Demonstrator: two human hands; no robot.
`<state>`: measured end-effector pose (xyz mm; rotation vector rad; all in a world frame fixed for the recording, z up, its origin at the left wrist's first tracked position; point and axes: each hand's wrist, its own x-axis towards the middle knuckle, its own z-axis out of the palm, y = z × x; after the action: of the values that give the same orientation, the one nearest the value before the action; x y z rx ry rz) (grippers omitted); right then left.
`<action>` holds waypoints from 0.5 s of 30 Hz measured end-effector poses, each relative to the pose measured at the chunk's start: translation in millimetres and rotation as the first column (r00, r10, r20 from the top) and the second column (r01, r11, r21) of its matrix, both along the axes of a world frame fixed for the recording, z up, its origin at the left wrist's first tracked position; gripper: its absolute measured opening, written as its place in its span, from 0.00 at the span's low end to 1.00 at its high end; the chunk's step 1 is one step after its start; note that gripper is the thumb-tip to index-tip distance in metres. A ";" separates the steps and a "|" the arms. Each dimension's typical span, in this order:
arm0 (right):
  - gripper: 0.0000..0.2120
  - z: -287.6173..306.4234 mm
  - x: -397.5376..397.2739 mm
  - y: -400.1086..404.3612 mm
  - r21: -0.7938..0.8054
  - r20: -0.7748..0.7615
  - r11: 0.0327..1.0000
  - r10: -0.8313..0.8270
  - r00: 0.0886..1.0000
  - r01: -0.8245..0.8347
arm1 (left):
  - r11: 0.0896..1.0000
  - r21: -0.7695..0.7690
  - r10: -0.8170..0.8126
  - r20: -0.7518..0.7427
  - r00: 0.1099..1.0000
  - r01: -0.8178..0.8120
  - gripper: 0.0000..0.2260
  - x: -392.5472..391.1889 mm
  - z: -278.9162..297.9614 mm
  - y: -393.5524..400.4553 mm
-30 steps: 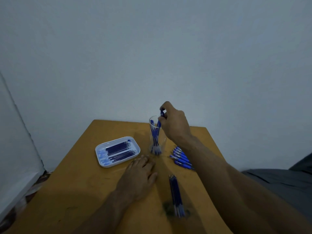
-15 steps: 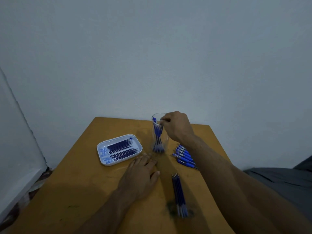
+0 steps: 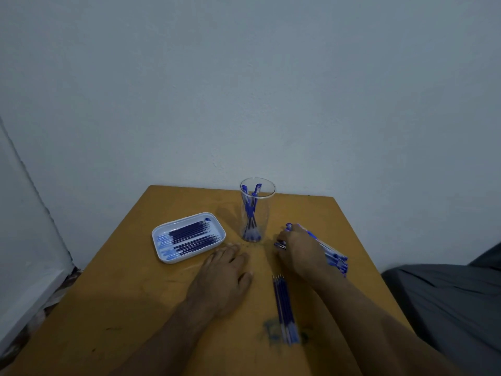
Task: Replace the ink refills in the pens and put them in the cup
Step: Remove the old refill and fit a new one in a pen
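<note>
A clear glass cup (image 3: 256, 213) stands at the table's far middle with several blue pens upright inside. To its right lies a row of blue pens (image 3: 334, 257). My right hand (image 3: 301, 251) is down on that row, its fingers curled over a pen at the row's left end; most of the row is hidden under it. My left hand (image 3: 226, 275) rests flat on the table, fingers straight, holding nothing. A bundle of dark blue refills (image 3: 284, 308) lies between my forearms. A white tray (image 3: 162, 256) at the left holds several more refills.
The wooden table (image 3: 122, 294) butts against a pale wall at the back. An ink smudge (image 3: 271, 331) marks the table near the refill bundle. Grey cloth (image 3: 447, 308) lies past the right edge. The floor shows beyond the left edge.
My right hand let go of the pen it lowered into the cup, then moved right and down onto the row of pens. My left hand stayed flat on the table.
</note>
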<state>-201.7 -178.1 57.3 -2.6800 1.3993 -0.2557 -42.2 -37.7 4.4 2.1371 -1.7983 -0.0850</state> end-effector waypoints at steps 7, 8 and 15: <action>0.14 -7.7 0.1 -1.3 -0.019 0.028 0.999 0.038 0.999 -0.038 | 1.000 0.003 0.002 -0.006 1.000 -0.002 0.25 0.1 2.3 0.3; 0.14 -7.9 0.0 -1.5 -0.024 0.041 0.999 0.042 0.998 -0.041 | 1.000 0.005 0.001 -0.007 1.000 -0.001 0.25 0.0 2.5 0.2; 0.12 6.0 2.1 -1.1 -0.051 0.097 0.998 0.033 0.995 -0.028 | 1.000 0.005 0.000 -0.006 1.000 0.000 0.25 0.0 3.1 0.1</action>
<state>-199.6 -179.1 63.3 -2.6853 1.3406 -0.4182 -42.2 -37.6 7.5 2.1381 -1.7965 -0.0954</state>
